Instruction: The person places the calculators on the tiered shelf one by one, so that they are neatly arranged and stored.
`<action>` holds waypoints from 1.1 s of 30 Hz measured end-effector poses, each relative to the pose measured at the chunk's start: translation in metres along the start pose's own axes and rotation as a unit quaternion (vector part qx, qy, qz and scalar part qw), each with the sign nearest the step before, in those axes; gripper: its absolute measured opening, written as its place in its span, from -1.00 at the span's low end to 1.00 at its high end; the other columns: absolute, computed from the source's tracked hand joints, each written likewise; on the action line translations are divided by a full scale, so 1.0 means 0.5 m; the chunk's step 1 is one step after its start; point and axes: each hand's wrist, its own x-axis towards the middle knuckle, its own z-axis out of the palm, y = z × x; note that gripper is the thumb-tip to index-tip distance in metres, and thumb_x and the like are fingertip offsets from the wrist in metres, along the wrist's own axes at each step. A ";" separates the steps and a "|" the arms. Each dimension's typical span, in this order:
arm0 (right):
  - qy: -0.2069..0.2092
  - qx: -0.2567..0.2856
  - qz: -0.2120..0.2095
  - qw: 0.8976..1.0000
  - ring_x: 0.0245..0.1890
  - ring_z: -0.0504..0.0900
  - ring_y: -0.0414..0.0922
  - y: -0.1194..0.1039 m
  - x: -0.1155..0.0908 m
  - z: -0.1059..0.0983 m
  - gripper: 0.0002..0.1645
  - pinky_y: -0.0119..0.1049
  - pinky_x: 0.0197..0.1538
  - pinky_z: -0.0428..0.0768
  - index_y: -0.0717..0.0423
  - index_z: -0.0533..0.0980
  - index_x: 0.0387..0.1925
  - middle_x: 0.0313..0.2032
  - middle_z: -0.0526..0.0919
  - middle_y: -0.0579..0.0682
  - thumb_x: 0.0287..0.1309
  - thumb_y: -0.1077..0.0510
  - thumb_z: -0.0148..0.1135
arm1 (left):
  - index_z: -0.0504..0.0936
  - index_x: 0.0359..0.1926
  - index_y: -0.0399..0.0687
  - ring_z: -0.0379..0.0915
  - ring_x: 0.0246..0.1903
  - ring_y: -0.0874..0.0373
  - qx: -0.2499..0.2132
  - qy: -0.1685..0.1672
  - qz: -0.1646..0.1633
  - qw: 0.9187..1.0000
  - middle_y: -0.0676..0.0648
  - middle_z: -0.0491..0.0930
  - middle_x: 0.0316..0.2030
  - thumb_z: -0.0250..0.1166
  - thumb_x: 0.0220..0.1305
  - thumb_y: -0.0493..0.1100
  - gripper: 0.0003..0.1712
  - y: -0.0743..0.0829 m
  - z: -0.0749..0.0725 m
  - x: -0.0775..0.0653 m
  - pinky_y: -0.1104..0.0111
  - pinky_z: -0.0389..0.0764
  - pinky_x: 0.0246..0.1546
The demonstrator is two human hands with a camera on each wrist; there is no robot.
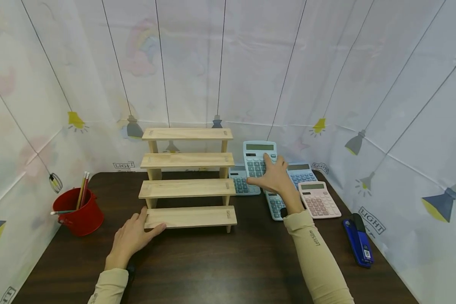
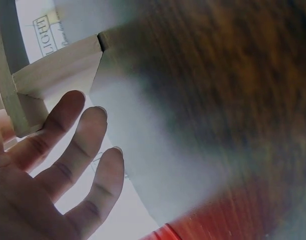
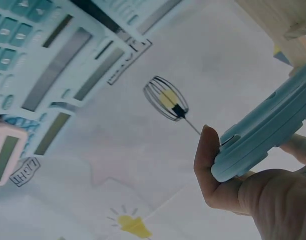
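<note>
Your right hand [image 1: 275, 177] pinches the calculator [image 1: 256, 159]: hold it steady; brace the rack [image 1: 187, 188] with your spread left hand [image 1: 131, 237].

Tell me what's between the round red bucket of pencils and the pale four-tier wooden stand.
In the head view, the left hand, at the left end of the stand's lowest shelf; between hand and bucket, bare dark brown tabletop.

The held calculator [image 1: 259, 154] is light blue, the rack [image 1: 188, 188] pale tan — the cup [image 1: 84, 220] bright red.
</note>
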 end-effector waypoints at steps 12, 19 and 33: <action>0.008 -0.002 -0.038 0.999 0.55 -0.25 0.42 -0.101 0.081 -0.025 0.40 0.45 0.28 0.33 -0.03 -0.09 0.61 0.53 -0.27 0.46 -0.07 -0.51 0.32 | 0.09 0.55 -0.19 0.56 -0.07 -0.23 -0.008 0.001 -0.007 1.000 -0.36 0.51 0.12 0.06 0.08 0.71 0.35 -0.012 -0.008 -0.001 -0.10 0.57 -0.23; 0.024 0.003 -0.046 0.999 0.54 -0.19 0.40 -0.139 0.108 -0.039 0.38 0.45 0.33 0.25 0.00 -0.09 0.61 0.53 -0.22 0.44 -0.06 -0.50 0.28 | 0.11 0.54 -0.20 0.56 -0.05 -0.24 -0.004 0.005 -0.005 1.000 -0.36 0.52 0.12 0.08 0.08 0.70 0.33 -0.010 -0.008 0.002 -0.12 0.58 -0.20; 0.008 -0.014 -0.051 0.999 0.53 -0.15 0.41 -0.181 0.163 -0.024 0.40 0.38 0.32 0.33 0.06 0.00 0.58 0.52 -0.19 0.46 -0.09 -0.58 0.27 | 0.13 0.54 -0.20 0.56 -0.01 -0.26 -0.001 0.000 -0.011 1.000 -0.35 0.53 0.14 0.06 0.06 0.72 0.34 -0.001 -0.002 0.005 -0.17 0.57 -0.13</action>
